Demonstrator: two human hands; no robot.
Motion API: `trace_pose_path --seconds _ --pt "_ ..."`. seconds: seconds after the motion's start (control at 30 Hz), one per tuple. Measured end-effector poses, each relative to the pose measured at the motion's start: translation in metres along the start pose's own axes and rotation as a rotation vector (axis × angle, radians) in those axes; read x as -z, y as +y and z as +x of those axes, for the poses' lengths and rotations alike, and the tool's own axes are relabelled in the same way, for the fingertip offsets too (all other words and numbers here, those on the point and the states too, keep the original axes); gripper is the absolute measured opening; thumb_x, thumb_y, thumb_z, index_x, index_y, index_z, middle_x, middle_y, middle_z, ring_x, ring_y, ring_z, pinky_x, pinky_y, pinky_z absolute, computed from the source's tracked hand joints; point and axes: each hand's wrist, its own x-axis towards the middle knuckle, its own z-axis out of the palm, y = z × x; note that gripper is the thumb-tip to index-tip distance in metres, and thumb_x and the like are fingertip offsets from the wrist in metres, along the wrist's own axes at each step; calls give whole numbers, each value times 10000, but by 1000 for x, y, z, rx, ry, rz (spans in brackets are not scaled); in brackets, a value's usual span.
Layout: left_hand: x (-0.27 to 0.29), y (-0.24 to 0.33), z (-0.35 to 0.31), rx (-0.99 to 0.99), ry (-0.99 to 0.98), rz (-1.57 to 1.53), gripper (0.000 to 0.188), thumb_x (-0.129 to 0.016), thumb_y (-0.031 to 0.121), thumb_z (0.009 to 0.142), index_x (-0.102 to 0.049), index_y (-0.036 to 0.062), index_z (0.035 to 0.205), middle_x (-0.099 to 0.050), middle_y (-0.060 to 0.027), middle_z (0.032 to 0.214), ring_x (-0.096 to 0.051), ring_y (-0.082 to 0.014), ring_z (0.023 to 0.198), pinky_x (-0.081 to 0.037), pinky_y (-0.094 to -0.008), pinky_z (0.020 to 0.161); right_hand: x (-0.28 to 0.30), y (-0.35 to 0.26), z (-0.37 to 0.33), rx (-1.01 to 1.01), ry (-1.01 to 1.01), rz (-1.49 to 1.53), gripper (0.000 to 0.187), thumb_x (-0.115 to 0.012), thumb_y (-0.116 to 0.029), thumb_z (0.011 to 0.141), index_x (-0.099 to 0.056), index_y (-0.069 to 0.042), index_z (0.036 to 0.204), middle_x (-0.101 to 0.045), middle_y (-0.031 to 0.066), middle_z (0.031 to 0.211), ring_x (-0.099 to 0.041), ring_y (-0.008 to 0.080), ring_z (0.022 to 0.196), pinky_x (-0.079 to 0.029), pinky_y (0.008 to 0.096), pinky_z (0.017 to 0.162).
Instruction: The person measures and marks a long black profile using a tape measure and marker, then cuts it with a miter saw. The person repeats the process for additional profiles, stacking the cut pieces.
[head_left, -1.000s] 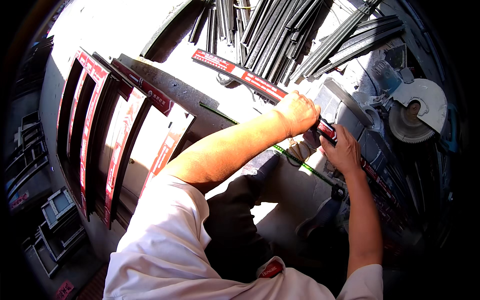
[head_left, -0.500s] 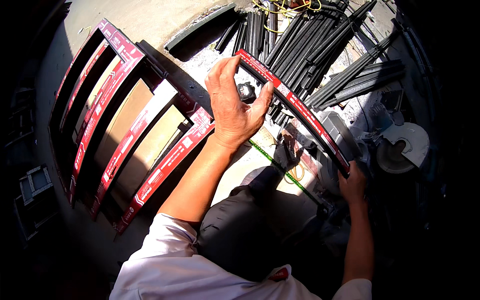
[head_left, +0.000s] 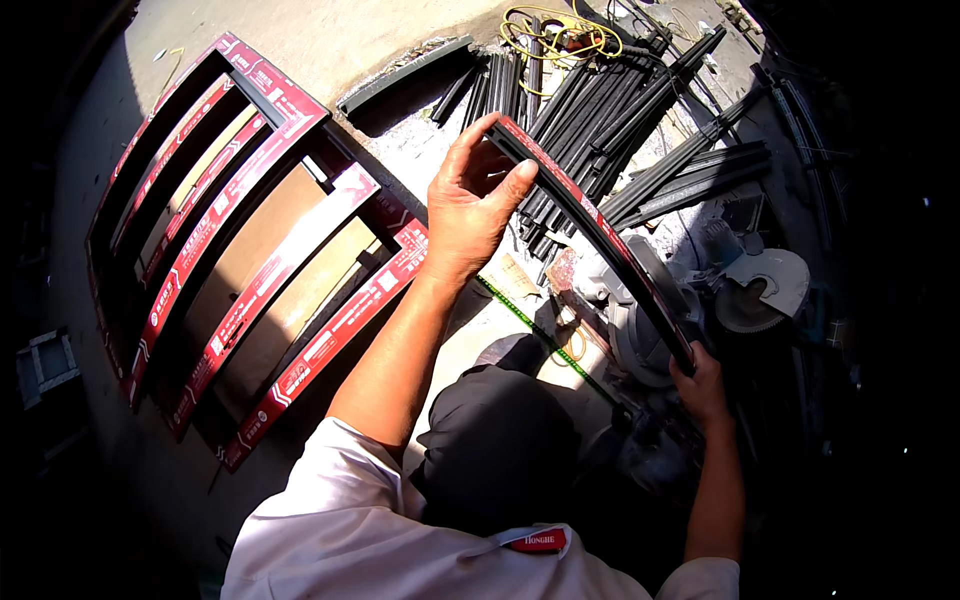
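Note:
A long dark frame profile [head_left: 615, 245] with red printed film along one face slants across the view, raised off the ground. Its far upper end sits between the thumb and fingers of my left hand [head_left: 465, 215]. At the near lower end my right hand [head_left: 704, 388] is closed around it, partly in shadow. Left of my left arm lie several frames [head_left: 225, 290] covered in the same red film, stacked, with brown board showing between them.
Many dark offcut profiles [head_left: 590, 125] lie piled ahead, with a yellow cable [head_left: 560, 35] beyond. A power saw with a toothed round blade [head_left: 750, 308] stands at right. A green marked strip [head_left: 545, 342] crosses the ground near my legs.
The profile has turned about its length, so more of its dark side and less red film shows. My left fingers have drawn in around its end. The view has shifted slightly.

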Motion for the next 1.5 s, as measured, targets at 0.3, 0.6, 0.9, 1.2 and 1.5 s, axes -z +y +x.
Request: trace_pose_path --seconds 0.3,0.6,0.9,1.2,1.5 --pt "-14 50 5 -45 -68 -32 664 -869 61 879 -580 80 1476 -775 -70 1108 -710 -134 1000 -571 -312 933 50 -38 -27 -65 -84 145 265 -703 -199 1009 -556 -26 873 -496 -8 694 -447 50 690 -411 297 600" --pt "-24 69 -6 -107 -31 -79 644 -902 80 847 -618 70 1425 -775 -47 1067 -705 -107 958 -574 -284 893 68 -44 -50 -65 -97 84 242 -703 -236 1011 -608 -29 929 -513 11 764 -483 80 746 -453 314 673" --pt "-29 90 -13 -74 -34 -190 803 -924 29 788 -549 89 1495 -711 -27 1006 -709 -107 937 -583 -277 864 83 -54 -62 -92 -165 35 295 -708 -282 1016 -590 -34 906 -485 1 750 -458 88 739 -428 336 655" --pt "-25 94 -21 -131 -52 -154 773 -907 0 787 -576 100 1478 -721 -51 1037 -715 -128 965 -585 -300 906 81 -58 -77 -153 -133 67 230 -718 -252 1006 -646 -39 958 -558 -24 796 -526 67 782 -459 305 696" --pt "-17 97 -25 -176 -82 -156 740 -875 -58 799 -583 77 1465 -733 -66 1020 -716 -145 967 -597 -324 932 76 -60 -82 -127 -130 68 206 -719 -210 1001 -643 -21 974 -569 -6 823 -538 74 820 -473 311 732"
